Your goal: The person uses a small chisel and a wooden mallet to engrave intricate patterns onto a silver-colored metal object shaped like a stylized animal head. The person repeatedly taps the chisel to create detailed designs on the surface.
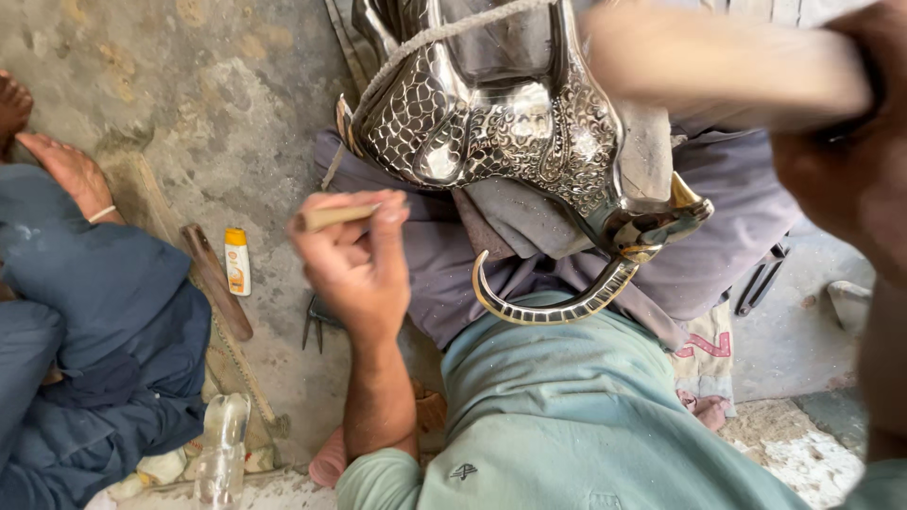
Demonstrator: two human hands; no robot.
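1. Silvery chased metal fills the upper middle: an ornate metal piece [510, 123], patterned with scales and scrollwork, rests on the person's lap just above and to the right of the left hand [354, 260].
2. That left hand is closed in a fist around a short rod-shaped tool [335, 216], whose blunt end sticks out to the hand's left; the tool's far end sits near the piece's lower left edge, and I cannot tell whether it touches.
3. Blurred and very close to the camera, the right hand [846, 179] is wrapped around a pale wooden handle [727, 66] that reaches leftward over the piece's upper right edge; its head is out of view.
4. A curved, ridged handle-like strip [557, 307] with a gold edge hangs from the piece's lower right corner, to the right of the left wrist.
5. A rope [425, 42] runs over the piece's top left edge.
6. Left of the left hand there is a patch of bare concrete floor [189, 113], bounded by a wooden stick [217, 283] and a small yellow-capped bottle [237, 262].
7. Just below the left hand, beside the forearm, metal pliers [314, 326] lie on the floor.
8. Farther left sits another person in blue clothing [85, 312], well apart from the hand.
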